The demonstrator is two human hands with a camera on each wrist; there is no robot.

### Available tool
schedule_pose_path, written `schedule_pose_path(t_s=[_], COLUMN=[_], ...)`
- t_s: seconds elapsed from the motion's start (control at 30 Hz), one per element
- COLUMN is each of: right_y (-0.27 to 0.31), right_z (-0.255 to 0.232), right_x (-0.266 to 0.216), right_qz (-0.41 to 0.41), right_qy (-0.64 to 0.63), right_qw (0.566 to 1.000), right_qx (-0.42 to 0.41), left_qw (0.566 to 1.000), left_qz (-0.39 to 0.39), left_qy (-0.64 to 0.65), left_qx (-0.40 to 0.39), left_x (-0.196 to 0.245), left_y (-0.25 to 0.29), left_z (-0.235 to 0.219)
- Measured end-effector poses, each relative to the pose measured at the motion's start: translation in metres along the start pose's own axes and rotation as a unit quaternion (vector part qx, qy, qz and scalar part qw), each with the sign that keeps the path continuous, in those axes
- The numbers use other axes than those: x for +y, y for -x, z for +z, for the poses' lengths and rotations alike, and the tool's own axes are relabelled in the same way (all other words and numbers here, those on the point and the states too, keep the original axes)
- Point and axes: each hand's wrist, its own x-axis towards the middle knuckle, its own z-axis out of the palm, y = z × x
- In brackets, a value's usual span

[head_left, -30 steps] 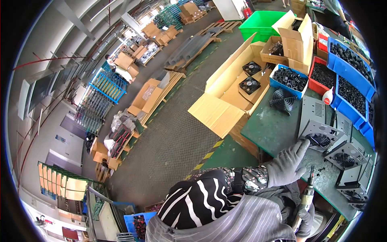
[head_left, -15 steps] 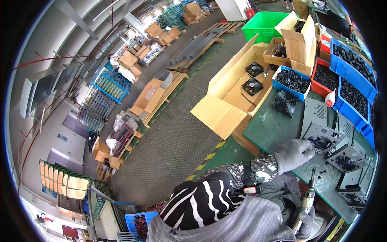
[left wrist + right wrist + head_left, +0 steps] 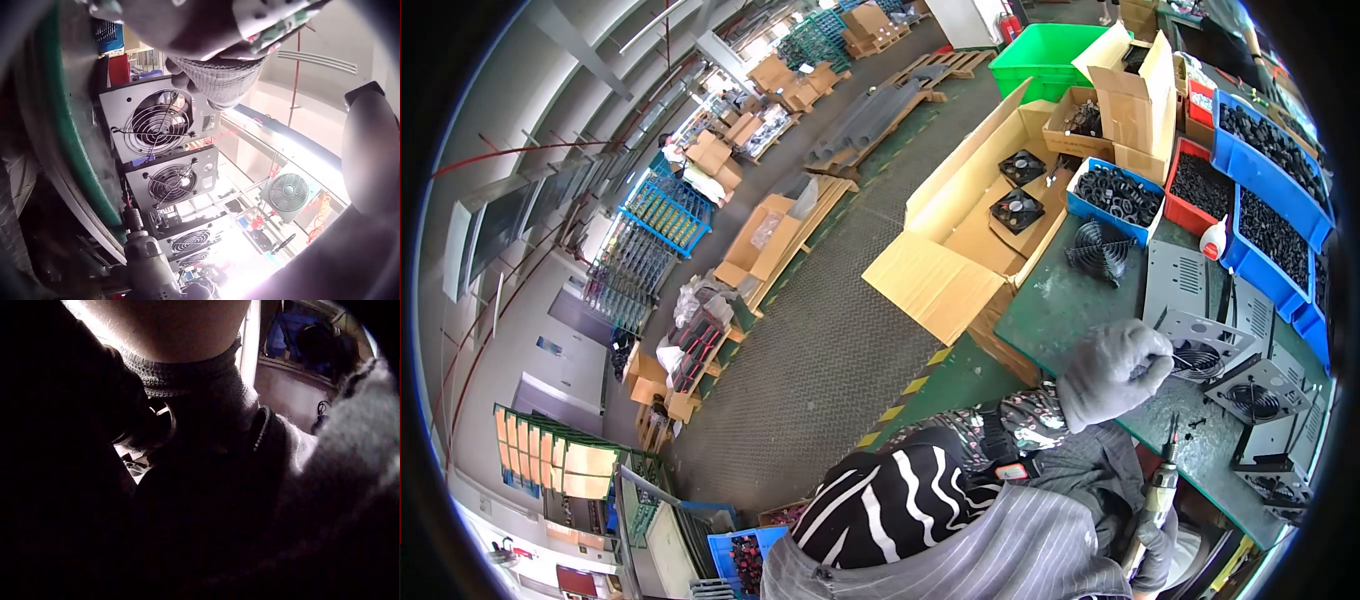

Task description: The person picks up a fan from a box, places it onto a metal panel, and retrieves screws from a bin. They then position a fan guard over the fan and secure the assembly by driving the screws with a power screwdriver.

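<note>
My gloved left hand is at the near grey metal housing, fingers curled, seeming to pinch the edge of a black wire fan guard. In the left wrist view the guard sits off-centre over the round fan opening in the panel, and the gloved fingers are by its upper part. Low at the table edge, my gloved right hand grips a power screwdriver, its bit pointing up toward the table. The right wrist view is mostly dark, with a glove cuff.
More housings with fan guards stand along the green table. Small dark parts lie near the bit. A loose guard, blue bins, a red bin and a carton with fans are farther back.
My left hand has gone from extended fingers to curled ones at the guard, and its back has lifted slightly. The right hand and the screwdriver have stayed about where they were.
</note>
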Motion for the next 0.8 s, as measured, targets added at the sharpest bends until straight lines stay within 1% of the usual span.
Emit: schedule_pose_path(t_s=[0.07, 0.13, 0.17, 0.2, 0.27, 0.3, 0.33, 0.37, 0.4, 0.47, 0.5, 0.53, 0.57, 0.6, 0.63, 0.67, 0.7, 0.73, 0.77, 0.8], right_y=[0.002, 0.003, 0.004, 0.005, 0.009, 0.009, 0.010, 0.016, 0.022, 0.028, 0.051, 0.057, 0.058, 0.051, 0.043, 0.035, 0.027, 0.022, 0.021, 0.026], right_z=[0.000, 0.000, 0.001, 0.000, 0.002, 0.001, 0.002, 0.008, 0.012, 0.013, 0.011, 0.006, 0.000, 0.001, -0.003, -0.002, -0.003, -0.008, -0.018, -0.021], right_x=[0.001, 0.000, 0.001, 0.000, 0.000, 0.000, -0.003, -0.005, -0.006, -0.006, 0.000, -0.002, -0.007, -0.015, -0.019, -0.026, -0.030, -0.030, -0.024, -0.020], right_qz=[0.001, 0.002, 0.003, 0.004, 0.005, -0.011, -0.026, -0.027, -0.025, -0.044, -0.037, -0.030, -0.022, -0.021, -0.019, -0.010, -0.006, -0.003, 0.005, 0.015], right_qy=[0.001, 0.003, 0.004, 0.005, 0.007, 0.032, 0.058, 0.068, 0.070, 0.072, 0.048, 0.041, 0.034, 0.045, 0.026, 0.010, -0.006, -0.023, -0.007, 0.008], right_qw=[1.000, 1.000, 1.000, 1.000, 1.000, 0.999, 0.998, 0.997, 0.997, 0.996, 0.996, 0.992, 0.986, 0.984, 0.986, 0.987, 0.990, 0.992, 0.995, 0.997], right_qx=[0.000, 0.000, 0.001, 0.001, 0.002, 0.000, -0.002, 0.023, 0.027, 0.037, 0.061, 0.111, 0.162, 0.172, 0.161, 0.161, 0.143, 0.125, 0.102, 0.079], left_qw=[1.000, 0.999, 0.999, 0.997, 0.983, 0.984, 0.981, 0.976, 0.977, 0.968, 0.970, 0.970, 0.977, 0.976, 0.973, 0.969, 0.967, 0.967, 0.960, 0.954], left_qz=[-0.015, -0.006, 0.022, 0.077, 0.119, 0.117, 0.084, 0.052, 0.051, 0.017, 0.044, 0.051, 0.065, 0.036, 0.045, 0.030, 0.027, 0.036, 0.014, -0.036], left_qy=[0.003, -0.002, -0.025, -0.006, -0.069, -0.064, -0.068, -0.072, -0.068, -0.111, -0.115, -0.080, -0.051, -0.033, -0.073, -0.105, -0.131, -0.130, -0.130, -0.075], left_qx=[-0.002, 0.039, 0.023, 0.002, -0.121, -0.121, -0.159, -0.197, -0.197, -0.222, -0.209, -0.223, -0.196, -0.214, -0.213, -0.224, -0.216, -0.218, -0.247, -0.286], left_x=[-0.003, -0.008, -0.005, -0.004, 0.001, -0.001, -0.003, -0.004, -0.002, -0.006, -0.003, -0.006, -0.012, -0.019, -0.025, -0.027, -0.033, -0.044, -0.049, -0.056], left_y=[0.003, 0.011, 0.021, 0.029, 0.042, 0.046, 0.048, 0.051, 0.050, 0.044, 0.053, 0.045, 0.037, 0.028, 0.025, 0.017, 0.015, 0.014, 0.011, 0.011], left_z=[-0.003, -0.002, -0.008, -0.008, -0.005, 0.000, 0.006, 0.010, 0.008, 0.004, 0.016, 0.025, 0.032, 0.030, 0.029, 0.022, 0.019, 0.021, 0.023, 0.032])
